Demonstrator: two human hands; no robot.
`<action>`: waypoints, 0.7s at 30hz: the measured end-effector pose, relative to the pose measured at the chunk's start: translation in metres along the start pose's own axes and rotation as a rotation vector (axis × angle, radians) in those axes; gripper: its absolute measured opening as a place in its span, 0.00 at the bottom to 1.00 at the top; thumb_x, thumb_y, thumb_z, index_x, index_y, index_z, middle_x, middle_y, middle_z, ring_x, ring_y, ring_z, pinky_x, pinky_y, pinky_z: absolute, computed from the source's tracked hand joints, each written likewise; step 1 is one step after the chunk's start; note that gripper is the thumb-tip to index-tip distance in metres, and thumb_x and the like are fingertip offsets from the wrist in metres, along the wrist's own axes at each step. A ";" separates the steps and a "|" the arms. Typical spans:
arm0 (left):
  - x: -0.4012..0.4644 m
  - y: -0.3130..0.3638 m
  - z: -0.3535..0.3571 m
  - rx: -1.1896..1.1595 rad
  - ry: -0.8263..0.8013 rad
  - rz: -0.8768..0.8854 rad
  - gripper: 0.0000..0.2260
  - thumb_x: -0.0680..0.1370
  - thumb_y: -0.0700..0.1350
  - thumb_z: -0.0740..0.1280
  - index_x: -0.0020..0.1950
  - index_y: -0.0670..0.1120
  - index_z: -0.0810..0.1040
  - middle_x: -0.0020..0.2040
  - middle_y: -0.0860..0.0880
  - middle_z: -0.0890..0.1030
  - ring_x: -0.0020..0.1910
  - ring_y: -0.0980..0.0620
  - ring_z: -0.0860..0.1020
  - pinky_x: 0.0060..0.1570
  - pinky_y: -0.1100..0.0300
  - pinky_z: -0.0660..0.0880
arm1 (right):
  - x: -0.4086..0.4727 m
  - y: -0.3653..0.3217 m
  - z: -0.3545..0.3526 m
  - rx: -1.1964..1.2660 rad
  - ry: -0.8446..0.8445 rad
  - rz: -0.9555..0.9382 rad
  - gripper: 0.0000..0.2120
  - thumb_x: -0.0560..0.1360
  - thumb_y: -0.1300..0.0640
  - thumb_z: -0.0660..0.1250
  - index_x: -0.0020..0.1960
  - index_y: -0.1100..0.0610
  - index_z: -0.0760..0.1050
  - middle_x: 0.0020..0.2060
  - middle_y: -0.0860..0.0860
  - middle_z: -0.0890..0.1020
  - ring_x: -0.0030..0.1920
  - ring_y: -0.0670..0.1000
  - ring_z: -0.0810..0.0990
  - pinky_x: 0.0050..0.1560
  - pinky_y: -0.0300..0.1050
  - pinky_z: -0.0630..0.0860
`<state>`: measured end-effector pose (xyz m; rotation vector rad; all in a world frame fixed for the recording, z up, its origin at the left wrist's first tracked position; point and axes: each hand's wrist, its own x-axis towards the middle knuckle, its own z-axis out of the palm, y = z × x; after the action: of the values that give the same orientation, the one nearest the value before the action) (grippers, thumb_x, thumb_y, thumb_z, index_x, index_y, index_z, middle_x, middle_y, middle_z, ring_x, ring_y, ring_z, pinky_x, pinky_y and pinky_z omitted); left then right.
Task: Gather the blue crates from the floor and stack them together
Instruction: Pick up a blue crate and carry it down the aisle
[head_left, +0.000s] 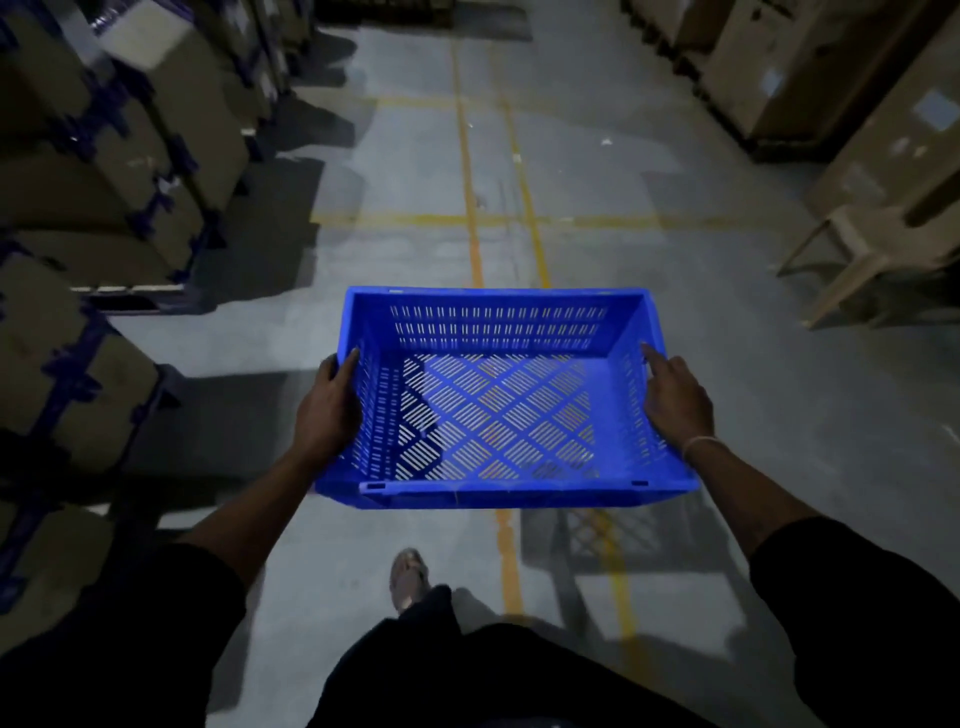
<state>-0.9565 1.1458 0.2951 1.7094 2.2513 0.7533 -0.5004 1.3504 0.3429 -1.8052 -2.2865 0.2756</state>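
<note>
Though dim light blurs the boxes (124, 171) alongside, blue crate (498, 400) hangs above the floor (675, 234); my left hand (330, 410) grips one side, right hand (672, 397) the other, forefinger straight, remaining fingers hidden.

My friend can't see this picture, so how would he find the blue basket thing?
Find the grey floor with yellow lines running between stacks of brown boxes. In the middle, above those lines, is the blue crate, gripped by the left hand and right hand. It is the only bright blue thing, empty and full of slots.
</note>
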 end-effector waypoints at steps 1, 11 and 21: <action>0.025 -0.014 -0.005 0.006 0.003 -0.005 0.36 0.76 0.47 0.68 0.82 0.49 0.57 0.75 0.40 0.64 0.57 0.37 0.79 0.52 0.40 0.80 | 0.023 -0.014 0.007 0.001 -0.002 0.004 0.26 0.80 0.56 0.57 0.77 0.45 0.61 0.59 0.59 0.72 0.48 0.67 0.79 0.48 0.59 0.77; 0.252 -0.088 -0.055 0.076 0.007 -0.048 0.35 0.77 0.44 0.70 0.82 0.50 0.57 0.77 0.43 0.63 0.57 0.39 0.80 0.49 0.43 0.81 | 0.227 -0.119 0.045 0.048 0.035 0.044 0.26 0.80 0.56 0.58 0.77 0.44 0.62 0.59 0.58 0.72 0.48 0.67 0.79 0.47 0.58 0.77; 0.482 -0.144 -0.039 0.088 0.044 -0.100 0.33 0.78 0.40 0.69 0.81 0.46 0.61 0.76 0.41 0.65 0.57 0.37 0.79 0.46 0.41 0.81 | 0.493 -0.173 0.092 0.018 0.024 -0.051 0.25 0.81 0.55 0.57 0.77 0.45 0.61 0.59 0.59 0.72 0.49 0.67 0.78 0.46 0.58 0.76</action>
<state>-1.2398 1.5627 0.3179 1.6185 2.4135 0.6859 -0.7983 1.7893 0.3282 -1.7296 -2.3021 0.2633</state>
